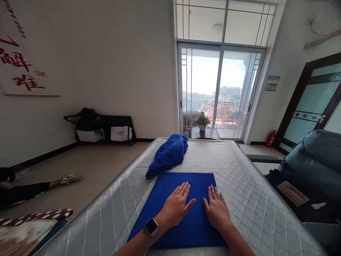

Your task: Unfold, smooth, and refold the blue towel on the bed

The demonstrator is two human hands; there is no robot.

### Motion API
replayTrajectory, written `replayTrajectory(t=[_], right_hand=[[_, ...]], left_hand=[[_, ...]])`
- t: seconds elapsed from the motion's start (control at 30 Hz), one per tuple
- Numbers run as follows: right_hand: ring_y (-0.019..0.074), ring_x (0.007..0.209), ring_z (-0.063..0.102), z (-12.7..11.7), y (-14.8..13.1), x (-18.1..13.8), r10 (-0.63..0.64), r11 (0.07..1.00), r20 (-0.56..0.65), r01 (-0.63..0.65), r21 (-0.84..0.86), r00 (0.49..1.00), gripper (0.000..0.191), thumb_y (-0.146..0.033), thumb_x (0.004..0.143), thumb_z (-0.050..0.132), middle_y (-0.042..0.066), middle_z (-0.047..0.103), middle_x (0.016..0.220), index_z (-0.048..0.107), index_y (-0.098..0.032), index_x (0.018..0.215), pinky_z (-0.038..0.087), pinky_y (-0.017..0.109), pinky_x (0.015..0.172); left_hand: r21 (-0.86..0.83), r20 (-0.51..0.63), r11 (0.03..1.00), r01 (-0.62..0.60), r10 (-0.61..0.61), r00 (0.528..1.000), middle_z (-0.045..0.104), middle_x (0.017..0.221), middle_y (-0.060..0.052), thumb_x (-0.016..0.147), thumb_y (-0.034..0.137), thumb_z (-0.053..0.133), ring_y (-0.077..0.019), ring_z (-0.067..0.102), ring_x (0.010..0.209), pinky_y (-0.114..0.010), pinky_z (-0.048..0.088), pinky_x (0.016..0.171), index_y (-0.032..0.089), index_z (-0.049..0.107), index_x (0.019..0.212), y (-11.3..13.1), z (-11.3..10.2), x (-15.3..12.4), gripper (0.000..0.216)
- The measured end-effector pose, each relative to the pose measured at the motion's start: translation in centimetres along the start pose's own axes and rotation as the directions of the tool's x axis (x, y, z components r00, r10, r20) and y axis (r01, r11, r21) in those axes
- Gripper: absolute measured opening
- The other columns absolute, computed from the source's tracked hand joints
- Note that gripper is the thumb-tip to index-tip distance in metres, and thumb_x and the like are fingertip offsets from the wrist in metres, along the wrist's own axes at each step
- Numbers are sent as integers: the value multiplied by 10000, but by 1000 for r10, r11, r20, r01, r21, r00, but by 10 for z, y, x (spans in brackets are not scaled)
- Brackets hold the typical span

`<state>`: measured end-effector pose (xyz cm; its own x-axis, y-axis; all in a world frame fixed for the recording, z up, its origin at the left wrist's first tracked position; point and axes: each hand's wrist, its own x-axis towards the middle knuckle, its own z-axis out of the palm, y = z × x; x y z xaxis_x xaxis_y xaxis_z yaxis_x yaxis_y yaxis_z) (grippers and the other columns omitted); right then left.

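A dark blue cloth lies spread flat on a table covered with a silvery quilted cover. My left hand, with a smartwatch on its wrist, rests palm down on the cloth, fingers stretched out. Beside it my right hand also lies flat on the cloth, fingers apart. Neither hand holds anything. Behind the flat cloth sits a crumpled pile of blue cloth near the table's middle.
A dark sofa stands to the right. Another person's leg and shoe stretch across the floor at left. Black and white bags lean on the far wall. A potted plant stands before the glass balcony doors.
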<state>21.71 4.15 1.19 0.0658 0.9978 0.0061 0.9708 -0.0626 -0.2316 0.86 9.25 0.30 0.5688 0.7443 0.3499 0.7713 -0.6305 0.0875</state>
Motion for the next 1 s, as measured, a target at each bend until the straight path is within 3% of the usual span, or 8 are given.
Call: replayTrajectory(t=[0.07, 0.13, 0.27, 0.47, 0.73, 0.87, 1.0], right_hand=[[220, 1510, 92, 0, 2, -1, -30, 999, 10, 30, -36, 999, 640, -401, 980, 204, 78, 137, 1629, 201, -101, 1546, 89, 430, 1214], [222, 1510, 80, 0, 4, -2, -65, 995, 31, 67, -71, 997, 611, -319, 966, 223, 65, 133, 1631, 212, -132, 1547, 92, 433, 1212], [218, 1509, 91, 0, 7, -1, -80, 994, 41, 83, -74, 996, 605, -290, 955, 230, 47, 136, 1631, 224, -168, 1548, 108, 428, 1209], [204, 1506, 125, 0, 3, 1, -3, 1000, 5, 3, -8, 1000, 670, -445, 973, 207, 70, 166, 1623, 223, -95, 1544, 108, 414, 1215], [195, 1508, 111, 6, 5, 2, -9, 1000, -12, 9, -11, 1000, 686, -470, 967, 186, 50, 171, 1624, 229, -103, 1546, 94, 416, 1218], [192, 1509, 101, 10, 7, 4, -15, 999, -16, 15, -34, 1000, 691, -477, 968, 179, 46, 170, 1626, 210, -105, 1550, 88, 407, 1218], [184, 1509, 98, 12, 8, 6, -22, 998, -11, 21, -64, 1000, 697, -488, 971, 161, 42, 165, 1630, 199, -103, 1551, 90, 395, 1219]], left_hand=[[-69, 30, 990, -120, 123, 992, 368, 1574, -106, 1002, 578, 238, -236, 306, 1461, -426, 321, 1179, 173, 311, 1529, 37, 8, 10, 668], [-132, 67, 980, -148, 157, 985, 349, 1580, -115, 1007, 568, 224, -230, 278, 1471, -422, 294, 1194, 151, 288, 1535, 63, 16, 20, 675], [-195, 108, 977, -86, 109, 988, 315, 1594, -113, 1005, 578, 215, -231, 239, 1483, -426, 258, 1210, 147, 250, 1546, 74, 24, 28, 693], [-116, 148, 993, 7, 10, 989, 264, 1610, -102, 1000, 597, 219, -242, 229, 1486, -452, 251, 1212, 179, 252, 1546, 22, 19, 1, 689], [11, 152, 963, 269, -267, 952, 230, 1615, -86, 992, 608, 247, -248, 217, 1488, -461, 239, 1216, 175, 233, 1541, -70, -3, -69, 699], [17, 111, 948, 318, -318, 941, 245, 1611, -88, 988, 607, 266, -250, 220, 1488, -462, 252, 1212, 174, 254, 1537, -83, -10, -92, 699], [-19, 133, 932, 361, -355, 925, 223, 1616, -93, 980, 632, 247, -250, 207, 1492, -462, 248, 1213, 151, 239, 1539, -78, -16, -93, 737]])
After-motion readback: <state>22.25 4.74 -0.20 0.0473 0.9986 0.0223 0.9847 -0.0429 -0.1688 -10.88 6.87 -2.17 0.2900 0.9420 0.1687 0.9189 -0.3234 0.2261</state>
